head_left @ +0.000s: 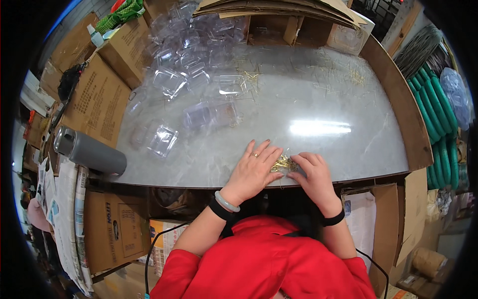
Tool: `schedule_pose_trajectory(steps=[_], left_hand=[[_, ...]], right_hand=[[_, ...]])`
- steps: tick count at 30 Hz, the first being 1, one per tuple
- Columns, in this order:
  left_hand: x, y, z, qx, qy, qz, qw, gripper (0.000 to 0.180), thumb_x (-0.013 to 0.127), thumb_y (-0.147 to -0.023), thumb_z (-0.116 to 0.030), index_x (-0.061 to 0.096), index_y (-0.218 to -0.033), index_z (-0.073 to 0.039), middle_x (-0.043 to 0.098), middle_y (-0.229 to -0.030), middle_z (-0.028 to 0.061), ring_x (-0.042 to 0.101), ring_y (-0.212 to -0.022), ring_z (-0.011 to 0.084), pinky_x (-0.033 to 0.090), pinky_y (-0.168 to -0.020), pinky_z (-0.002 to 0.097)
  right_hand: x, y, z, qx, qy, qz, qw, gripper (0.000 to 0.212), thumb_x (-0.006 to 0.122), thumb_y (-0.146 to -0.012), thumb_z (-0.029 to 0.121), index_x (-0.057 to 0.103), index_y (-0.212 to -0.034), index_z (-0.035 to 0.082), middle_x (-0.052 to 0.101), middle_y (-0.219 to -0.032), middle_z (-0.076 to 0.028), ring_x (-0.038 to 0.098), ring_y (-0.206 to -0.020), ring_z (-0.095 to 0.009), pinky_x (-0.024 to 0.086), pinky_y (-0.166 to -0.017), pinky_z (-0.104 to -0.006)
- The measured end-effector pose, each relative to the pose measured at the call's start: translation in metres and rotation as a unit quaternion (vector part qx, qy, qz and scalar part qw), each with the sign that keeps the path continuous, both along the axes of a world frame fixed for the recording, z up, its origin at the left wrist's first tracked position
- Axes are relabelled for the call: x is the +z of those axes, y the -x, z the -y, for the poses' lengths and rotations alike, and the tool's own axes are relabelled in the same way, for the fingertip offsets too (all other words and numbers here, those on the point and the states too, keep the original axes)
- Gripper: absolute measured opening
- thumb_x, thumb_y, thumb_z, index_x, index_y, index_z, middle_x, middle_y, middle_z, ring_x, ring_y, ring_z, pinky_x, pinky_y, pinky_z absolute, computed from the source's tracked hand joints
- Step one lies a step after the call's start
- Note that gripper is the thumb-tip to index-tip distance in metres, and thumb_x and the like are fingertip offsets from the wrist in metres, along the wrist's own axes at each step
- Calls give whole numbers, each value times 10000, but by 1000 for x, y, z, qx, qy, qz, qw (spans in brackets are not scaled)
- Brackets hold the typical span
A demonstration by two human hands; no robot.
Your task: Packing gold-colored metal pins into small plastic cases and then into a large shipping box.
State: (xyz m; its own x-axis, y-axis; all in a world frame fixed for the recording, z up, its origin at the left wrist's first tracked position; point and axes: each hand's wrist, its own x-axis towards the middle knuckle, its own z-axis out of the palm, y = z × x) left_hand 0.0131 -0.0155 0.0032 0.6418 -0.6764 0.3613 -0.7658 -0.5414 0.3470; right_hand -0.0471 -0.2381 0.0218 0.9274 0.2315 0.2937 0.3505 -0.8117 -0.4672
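Note:
A small heap of thin gold-coloured metal pins [283, 163] lies near the front edge of the grey tabletop [259, 134], between my two hands. My left hand [253, 168] rests palm down at the heap's left side, its fingers stretched out and its thumb touching the pins. From the right, the bent fingers and thumb of my right hand [314, 178] close on the ends of the pins. Loose pins [251, 79] are scattered farther back, by a clear plastic box [230, 85]. More pins [356, 76] lie at the back right.
Many clear plastic boxes [186, 55] pile up at the back left. A grey bottle [94, 152] lies at the left edge, beside cardboard boxes [97, 102]. Cardboard compartments [271, 30] stand at the back, and a cardboard wall [398, 94] borders the right side.

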Motion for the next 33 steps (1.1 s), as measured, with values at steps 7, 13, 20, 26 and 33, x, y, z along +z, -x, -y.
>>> schedule_pose_trajectory(steps=[7,13,20,26,33], left_hand=[[-1,0,-5,-17,-4,1,1000,669,691,-898,-386,490,-1424,-25,519,-1411,111,424,-1393,335,286,-1190,538],[3,0,-7,-39,-11,-12,999,702,711,-890,-354,451,-1457,-31,492,-1435,129,397,-1419,346,268,-1205,542],[5,-2,-5,-41,5,-35,999,641,725,-883,-318,496,-1409,-33,504,-1393,142,415,-1395,368,287,-1199,544],[4,4,1,0,15,-35,999,586,738,-868,-219,512,-1368,-13,522,-1320,163,453,-1350,383,330,-1168,556],[-1,4,-3,14,61,-64,996,687,707,-825,-78,419,-1440,26,466,-1407,221,435,-1355,423,320,-1179,526]], right_hand=[[6,11,-34,-63,16,68,996,694,841,-754,326,557,-1308,17,604,-1271,-115,532,-1155,-333,393,-980,-455],[0,12,-18,27,-13,50,998,487,764,-799,121,610,-1258,64,649,-1257,-57,572,-1123,-287,419,-981,-439],[-2,-8,-14,71,-72,33,994,361,673,-818,-26,658,-1172,43,650,-1234,-113,598,-1107,-337,473,-975,-455],[-18,16,-43,-98,-132,50,985,543,598,-885,-38,427,-1401,-55,372,-1479,-323,421,-1330,-504,390,-1102,-516],[-12,2,-52,25,-244,4,969,654,529,-824,-80,378,-1460,-51,399,-1484,-299,385,-1384,-485,347,-1159,-500]])
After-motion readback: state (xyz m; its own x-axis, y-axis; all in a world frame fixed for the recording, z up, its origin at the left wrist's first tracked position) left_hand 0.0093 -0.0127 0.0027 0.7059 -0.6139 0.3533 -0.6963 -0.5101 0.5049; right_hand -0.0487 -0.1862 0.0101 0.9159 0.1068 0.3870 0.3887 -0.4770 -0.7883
